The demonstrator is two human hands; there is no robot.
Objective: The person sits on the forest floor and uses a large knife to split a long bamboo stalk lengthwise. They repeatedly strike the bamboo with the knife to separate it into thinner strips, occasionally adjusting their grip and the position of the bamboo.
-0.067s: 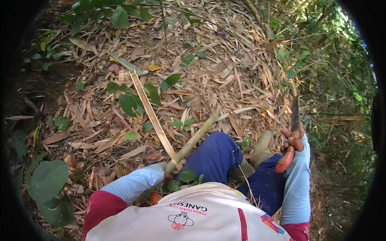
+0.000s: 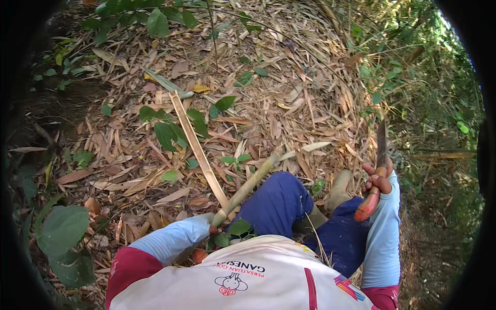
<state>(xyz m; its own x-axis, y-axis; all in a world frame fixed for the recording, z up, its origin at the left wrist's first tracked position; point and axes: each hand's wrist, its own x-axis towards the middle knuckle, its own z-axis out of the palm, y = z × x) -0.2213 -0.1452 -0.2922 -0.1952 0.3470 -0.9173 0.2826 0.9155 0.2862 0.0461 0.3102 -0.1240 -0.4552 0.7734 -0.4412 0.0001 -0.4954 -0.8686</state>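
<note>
In my right hand (image 2: pixel 381 182) is a machete (image 2: pixel 381 147), gripped around its reddish-brown wooden handle, the dark blade pointing away from me. The handle's rounded butt lies over my right wrist. My left hand (image 2: pixel 213 229), mostly hidden by its pale blue sleeve, is closed around a greenish bamboo pole (image 2: pixel 251 187) that slants away to the right beside my left knee. The pole's far end is cut, with a pale strip (image 2: pixel 310 148) near it. A split bamboo length (image 2: pixel 199 150), pale inside, lies on the ground, its near end by the pole.
Dry bamboo leaves (image 2: pixel 268 116) cover the ground. Broad green leaves (image 2: pixel 63 232) stand close on my left, and small seedlings (image 2: pixel 168 132) grow beside the split bamboo. Dense undergrowth (image 2: pixel 434 103) rises on the right. My bent legs (image 2: pixel 283 204) are in front of me.
The whole view has shifted slightly. The bamboo pole and the machete have moved only a little, and both hands keep their grips.
</note>
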